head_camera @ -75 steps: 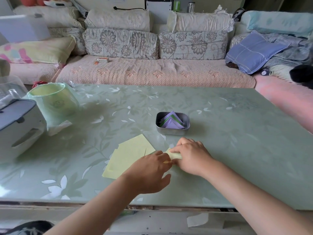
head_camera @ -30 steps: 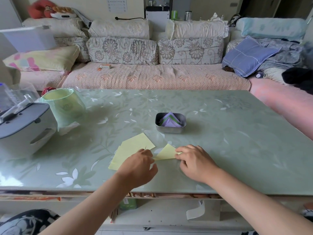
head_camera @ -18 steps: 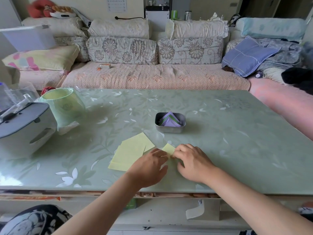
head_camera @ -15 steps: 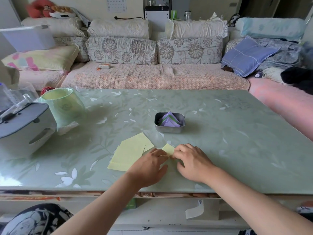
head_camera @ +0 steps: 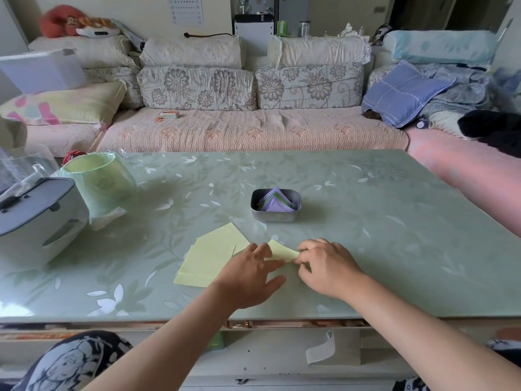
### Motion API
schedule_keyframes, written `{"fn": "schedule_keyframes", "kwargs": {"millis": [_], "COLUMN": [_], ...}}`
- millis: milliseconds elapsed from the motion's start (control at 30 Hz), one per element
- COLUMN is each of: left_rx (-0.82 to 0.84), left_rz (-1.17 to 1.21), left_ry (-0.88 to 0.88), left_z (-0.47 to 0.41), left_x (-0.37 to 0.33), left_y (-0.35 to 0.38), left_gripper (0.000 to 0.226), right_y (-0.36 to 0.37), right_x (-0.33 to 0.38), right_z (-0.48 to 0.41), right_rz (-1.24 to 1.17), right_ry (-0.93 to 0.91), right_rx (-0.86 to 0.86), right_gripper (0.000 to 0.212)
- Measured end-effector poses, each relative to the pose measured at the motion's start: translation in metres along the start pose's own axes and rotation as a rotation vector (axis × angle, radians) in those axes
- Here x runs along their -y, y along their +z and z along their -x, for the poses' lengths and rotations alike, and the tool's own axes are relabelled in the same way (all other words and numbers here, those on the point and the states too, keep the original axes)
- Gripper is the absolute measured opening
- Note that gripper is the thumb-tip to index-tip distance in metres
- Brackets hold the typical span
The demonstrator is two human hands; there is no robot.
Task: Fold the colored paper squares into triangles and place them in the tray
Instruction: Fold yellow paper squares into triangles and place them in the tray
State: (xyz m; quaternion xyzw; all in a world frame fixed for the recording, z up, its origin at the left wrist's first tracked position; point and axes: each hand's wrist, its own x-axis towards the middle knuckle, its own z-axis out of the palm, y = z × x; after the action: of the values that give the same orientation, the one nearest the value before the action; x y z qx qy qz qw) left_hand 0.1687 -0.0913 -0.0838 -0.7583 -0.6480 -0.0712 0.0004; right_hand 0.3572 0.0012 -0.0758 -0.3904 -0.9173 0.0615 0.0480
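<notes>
A pale yellow folded paper (head_camera: 282, 251) lies on the green table between my hands. My left hand (head_camera: 251, 275) lies flat on its left part, fingers straight and spread. My right hand (head_camera: 324, 263) has curled fingers that pinch the paper's right tip. To the left lies a stack of flat yellow paper squares (head_camera: 214, 256), partly hidden by my left hand. Beyond the hands stands a small metal tray (head_camera: 275, 217) with purple and green folded triangles (head_camera: 275, 203) inside.
A light green cup (head_camera: 98, 182) and a grey and white appliance (head_camera: 36, 218) stand at the table's left. A sofa with cushions runs behind the table's far edge. The near table edge is just below my wrists.
The yellow paper went from a raised triangle held between both hands to lying low on the table. My left hand moved over it and flattened out; my right hand stays at its right tip.
</notes>
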Motion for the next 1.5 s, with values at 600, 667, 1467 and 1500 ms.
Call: {"fn": "schedule_keyframes", "kwargs": {"millis": [600,667,1467,1500], "left_rx": [-0.06,-0.084,-0.094,-0.091], "left_rz": [0.223,0.267,0.473,0.519], "left_ry": [-0.035,-0.028,-0.055,-0.065], "left_z": [-0.027,-0.032,-0.061,-0.061], "left_x": [0.022,0.027,0.051,0.051], "left_y": [0.011,0.013,0.015,0.015], "left_gripper": [0.043,0.045,0.051,0.048], "right_y": [-0.007,-0.007,-0.009,-0.009], "right_x": [-0.017,-0.018,-0.004,-0.004], "right_z": [-0.008,-0.013,-0.058,-0.059], "right_rz": [0.016,-0.041,-0.497,-0.507], "right_ry": [0.052,0.05,0.259,0.263], "right_rx": [-0.04,-0.008,0.214,0.221], "right_gripper": [0.028,0.033,0.049,0.044]}}
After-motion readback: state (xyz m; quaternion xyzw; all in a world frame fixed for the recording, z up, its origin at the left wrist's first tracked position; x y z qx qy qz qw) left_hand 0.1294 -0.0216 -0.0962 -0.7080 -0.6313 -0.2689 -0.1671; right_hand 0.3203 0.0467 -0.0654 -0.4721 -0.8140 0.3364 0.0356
